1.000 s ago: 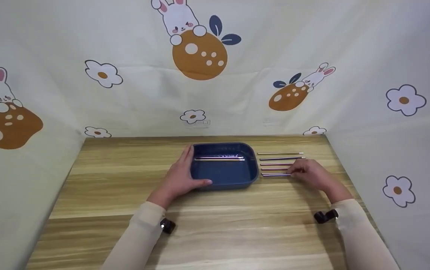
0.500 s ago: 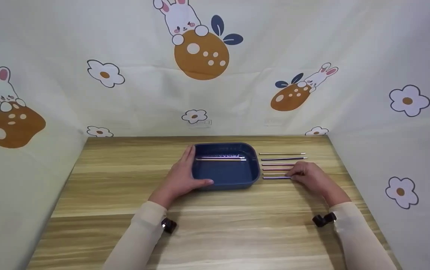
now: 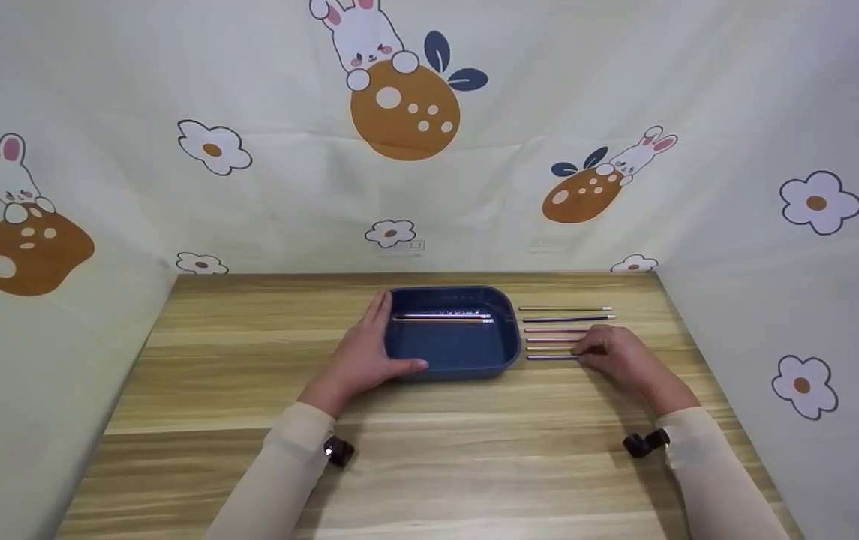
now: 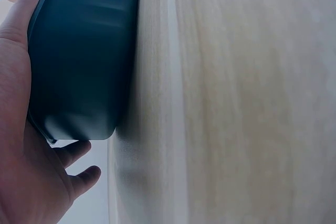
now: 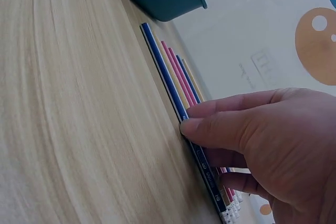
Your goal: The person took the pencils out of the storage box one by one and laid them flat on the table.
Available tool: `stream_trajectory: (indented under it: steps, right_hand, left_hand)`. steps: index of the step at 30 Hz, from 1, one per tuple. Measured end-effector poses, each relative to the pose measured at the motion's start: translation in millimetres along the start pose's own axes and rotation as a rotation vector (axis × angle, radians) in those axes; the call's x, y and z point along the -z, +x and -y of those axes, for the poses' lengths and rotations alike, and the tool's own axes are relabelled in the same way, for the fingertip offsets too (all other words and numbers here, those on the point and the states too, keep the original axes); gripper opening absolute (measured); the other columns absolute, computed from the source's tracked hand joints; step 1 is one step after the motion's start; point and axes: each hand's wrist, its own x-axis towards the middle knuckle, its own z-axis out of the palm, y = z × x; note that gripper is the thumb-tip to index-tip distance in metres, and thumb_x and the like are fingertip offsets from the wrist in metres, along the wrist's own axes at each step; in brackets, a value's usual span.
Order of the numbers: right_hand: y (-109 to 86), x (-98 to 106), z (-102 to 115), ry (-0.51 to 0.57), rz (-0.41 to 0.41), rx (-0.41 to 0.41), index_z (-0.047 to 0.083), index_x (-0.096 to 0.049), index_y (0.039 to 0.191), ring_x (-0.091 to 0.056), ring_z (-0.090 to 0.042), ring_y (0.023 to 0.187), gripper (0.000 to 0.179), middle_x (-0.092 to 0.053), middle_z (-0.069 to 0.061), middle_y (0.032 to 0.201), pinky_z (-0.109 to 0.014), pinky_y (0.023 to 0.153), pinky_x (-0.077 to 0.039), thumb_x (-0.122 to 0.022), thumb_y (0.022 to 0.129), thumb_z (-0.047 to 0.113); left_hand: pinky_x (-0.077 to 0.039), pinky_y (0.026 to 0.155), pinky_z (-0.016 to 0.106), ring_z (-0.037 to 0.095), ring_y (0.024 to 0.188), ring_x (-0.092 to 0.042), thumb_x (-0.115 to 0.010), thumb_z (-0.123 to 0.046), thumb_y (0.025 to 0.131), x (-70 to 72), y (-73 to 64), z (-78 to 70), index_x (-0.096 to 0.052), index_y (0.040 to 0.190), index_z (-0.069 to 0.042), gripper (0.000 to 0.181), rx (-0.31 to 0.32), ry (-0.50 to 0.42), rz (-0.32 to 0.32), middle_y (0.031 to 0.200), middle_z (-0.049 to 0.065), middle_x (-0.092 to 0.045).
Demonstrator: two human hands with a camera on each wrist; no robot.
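A dark blue rectangular tray sits near the back of the table, with a couple of pencils lying lengthwise inside it. My left hand holds its left end, thumb over the front rim and fingers at the back corner. To the right of the tray, several pencils lie side by side: gold, blue, pink and yellow ones. My right hand pinches the nearest, a blue pencil, between thumb and index finger. This pencil lies beside a yellow pencil; white-ended tips show below the hand in the right wrist view.
A wood-grain table carries everything. A pale curtain printed with rabbits, fruit and flowers rises behind it and along both sides. Each sleeve has a small black wrist camera at the cuff.
My right hand has shifted slightly toward me with the blue pencil, widening its gap from the yellow pencil. My left hand keeps its hold on the tray.
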Motion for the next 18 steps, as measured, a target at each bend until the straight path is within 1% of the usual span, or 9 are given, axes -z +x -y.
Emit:
stream_trajectory:
  steps: [4,6,10,13,15,18]
  right_hand:
    - [1.3,-2,3,0.042,-0.023,-0.077,0.008,-0.086,0.104,-0.071,-0.019,0.096,0.01,-0.077,-0.002,0.103,-0.028,0.085,-0.058,-0.086,0.095,0.003]
    - [4.2,-3,5,0.06,-0.047,-0.089,0.009,-0.086,0.102,-0.069,-0.016,0.094,0.007,-0.077,0.0,0.101,-0.025,0.082,-0.055,-0.086,0.096,0.006]
    - [12.7,-5,15,0.08,-0.113,-0.075,0.008,-0.086,0.099,-0.065,-0.015,0.089,0.002,-0.075,0.002,0.097,-0.024,0.078,-0.052,-0.085,0.098,0.007]
    - [21.7,-6,27,0.073,-0.149,-0.043,0.011,-0.085,0.098,-0.063,-0.015,0.086,0.005,-0.073,0.003,0.095,-0.026,0.076,-0.051,-0.084,0.099,0.006]
    - [29.1,-7,36,0.066,-0.153,-0.016,0.012,-0.085,0.099,-0.063,-0.015,0.086,0.005,-0.072,0.004,0.095,-0.028,0.076,-0.052,-0.084,0.099,0.007]
    - [40.7,-10,49,0.077,-0.128,0.004,0.01,-0.084,0.103,-0.064,-0.016,0.088,0.003,-0.072,0.003,0.095,-0.03,0.077,-0.053,-0.083,0.1,0.009]
  left_hand:
    - [-0.027,0.13,0.066,0.048,0.163,-0.027,-0.095,-0.065,0.078,-0.7,0.0,-0.2,-0.008,0.179,-0.011,0.144,-0.008,-0.006,-0.003,0.186,0.01,-0.005]
    - [-0.027,0.13,0.067,0.049,0.163,-0.028,-0.095,-0.065,0.078,-1.1,0.3,0.2,-0.008,0.179,-0.011,0.144,-0.012,-0.003,-0.003,0.186,0.01,-0.005]
    - [-0.027,0.13,0.067,0.048,0.163,-0.029,-0.094,-0.067,0.077,-1.2,0.6,0.8,-0.008,0.179,-0.011,0.145,-0.013,0.006,-0.002,0.186,0.011,-0.005]
    - [-0.026,0.131,0.065,0.047,0.163,-0.028,-0.094,-0.068,0.077,-0.9,0.4,1.2,-0.007,0.179,-0.011,0.146,-0.013,0.003,-0.001,0.186,0.012,-0.005]
    - [-0.027,0.131,0.065,0.047,0.163,-0.028,-0.094,-0.068,0.077,-0.7,0.1,1.5,-0.007,0.179,-0.011,0.146,-0.01,0.0,-0.003,0.186,0.012,-0.005]
    - [-0.028,0.131,0.063,0.047,0.163,-0.028,-0.094,-0.068,0.077,-1.1,0.5,2.6,-0.007,0.179,-0.01,0.146,-0.012,0.001,-0.005,0.186,0.013,-0.006]
